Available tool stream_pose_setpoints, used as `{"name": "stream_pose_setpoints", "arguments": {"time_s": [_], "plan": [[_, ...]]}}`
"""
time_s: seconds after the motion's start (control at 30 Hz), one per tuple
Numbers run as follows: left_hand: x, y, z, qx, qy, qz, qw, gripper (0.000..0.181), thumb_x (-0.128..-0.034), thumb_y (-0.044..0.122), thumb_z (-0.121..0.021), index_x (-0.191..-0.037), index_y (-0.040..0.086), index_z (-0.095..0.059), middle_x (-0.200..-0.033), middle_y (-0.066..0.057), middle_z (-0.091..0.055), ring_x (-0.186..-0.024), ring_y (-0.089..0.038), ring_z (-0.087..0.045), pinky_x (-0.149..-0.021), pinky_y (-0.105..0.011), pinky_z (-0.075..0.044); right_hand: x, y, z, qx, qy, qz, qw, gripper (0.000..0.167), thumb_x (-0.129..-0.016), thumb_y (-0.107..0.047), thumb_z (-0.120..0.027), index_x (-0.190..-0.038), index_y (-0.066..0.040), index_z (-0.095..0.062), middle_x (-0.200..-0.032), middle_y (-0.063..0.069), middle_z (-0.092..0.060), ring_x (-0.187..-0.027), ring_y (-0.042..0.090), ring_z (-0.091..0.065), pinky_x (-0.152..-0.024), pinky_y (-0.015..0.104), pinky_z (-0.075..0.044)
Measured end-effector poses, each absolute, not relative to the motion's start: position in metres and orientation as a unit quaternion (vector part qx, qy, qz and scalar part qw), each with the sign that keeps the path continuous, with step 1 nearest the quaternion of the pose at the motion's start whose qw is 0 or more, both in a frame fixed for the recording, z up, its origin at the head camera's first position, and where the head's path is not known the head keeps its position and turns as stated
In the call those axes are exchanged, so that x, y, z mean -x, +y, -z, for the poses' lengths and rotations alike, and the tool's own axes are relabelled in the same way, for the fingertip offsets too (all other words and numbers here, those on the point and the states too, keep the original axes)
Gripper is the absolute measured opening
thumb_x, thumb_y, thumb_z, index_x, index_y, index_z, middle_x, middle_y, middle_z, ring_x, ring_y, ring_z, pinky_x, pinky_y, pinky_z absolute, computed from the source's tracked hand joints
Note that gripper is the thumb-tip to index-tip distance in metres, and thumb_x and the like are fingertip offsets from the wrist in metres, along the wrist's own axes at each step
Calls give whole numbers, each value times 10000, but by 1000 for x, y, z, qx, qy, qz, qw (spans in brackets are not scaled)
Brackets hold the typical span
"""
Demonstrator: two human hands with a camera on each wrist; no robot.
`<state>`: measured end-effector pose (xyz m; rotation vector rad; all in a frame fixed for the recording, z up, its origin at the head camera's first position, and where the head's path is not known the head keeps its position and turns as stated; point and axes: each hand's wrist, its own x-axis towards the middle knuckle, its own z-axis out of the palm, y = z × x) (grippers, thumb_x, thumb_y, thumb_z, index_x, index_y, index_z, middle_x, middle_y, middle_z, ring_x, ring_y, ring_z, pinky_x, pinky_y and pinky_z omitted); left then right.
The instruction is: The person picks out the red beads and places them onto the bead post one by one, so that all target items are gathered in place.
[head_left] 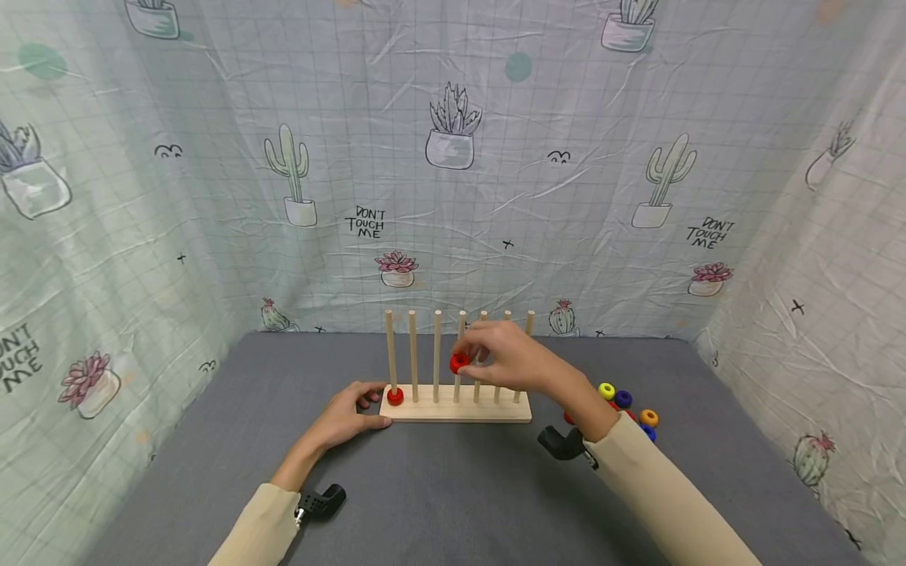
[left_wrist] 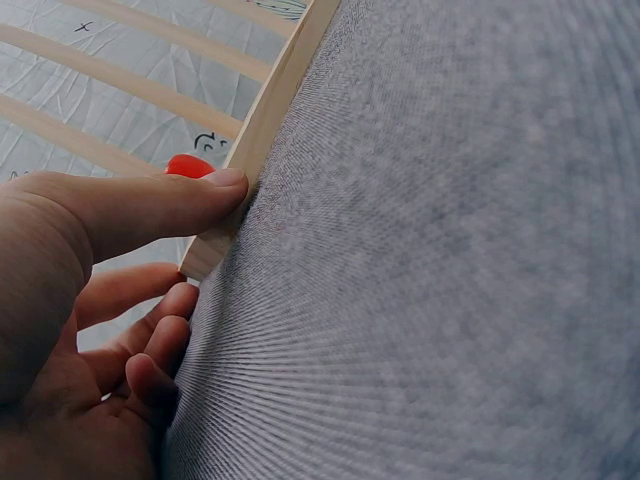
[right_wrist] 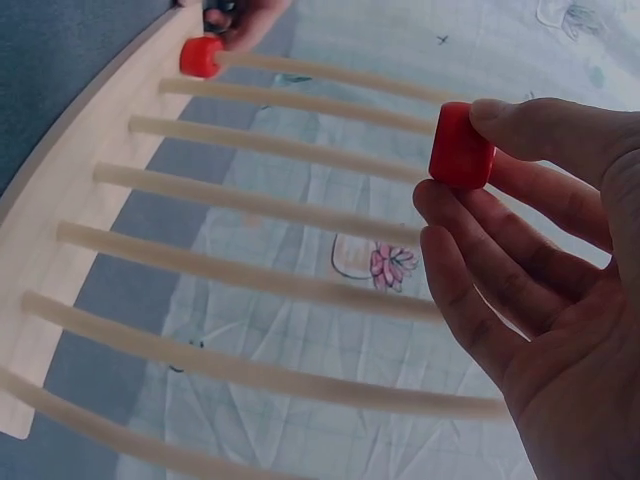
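Observation:
A wooden peg rack [head_left: 453, 412] with several upright pegs in a row stands on the grey table. One red ring bead [head_left: 395, 397] sits at the foot of its leftmost peg. My left hand [head_left: 347, 414] holds the left end of the rack's base, the thumb along the front edge and the fingers around the end. Between thumb and fingertips, my right hand [head_left: 506, 358] pinches another red bead [right_wrist: 463, 147]. That bead is up in the air by the middle pegs; whether it touches a peg I cannot tell.
Behind my right forearm lies a loose group of beads: a yellow bead [head_left: 606, 391], a dark blue bead [head_left: 623, 399], an orange bead [head_left: 649, 418] and several others, partly hidden by the sleeve. A cactus-print cloth [head_left: 453, 236] hangs behind and at both sides of the table [head_left: 453, 495].

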<state>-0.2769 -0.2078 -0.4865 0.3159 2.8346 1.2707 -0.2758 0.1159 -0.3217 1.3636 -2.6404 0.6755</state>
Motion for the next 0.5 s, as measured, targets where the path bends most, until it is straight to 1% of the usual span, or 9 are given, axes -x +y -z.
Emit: {"name": "stream_pose_setpoints", "arguments": {"time_s": [0.3, 0.5], "plan": [[278, -208, 488, -100, 908, -406, 13, 685, -795, 297, -893, -1397, 96, -637, -1173, -70, -642, -1026, -211, -553, -883, -385, -441, 276, 105, 315, -454, -862, -217, 58, 176, -941, -173, -759, -1108, -121, -768, -1029, 6, -707, -851, 120, -707, -762, 209, -558], [279, -209, 488, -100, 909, -404, 12, 685, -798, 294, -891, -1400, 92, -633, -1173, -66, -639, -1031, -209, -549, -874, -390, -442, 276, 99, 311, -457, -861, -219, 54, 176, -947, -168, -753, -1116, -120, -760, -1033, 12, -709, -845, 97, -701, -765, 190, -553]]}}
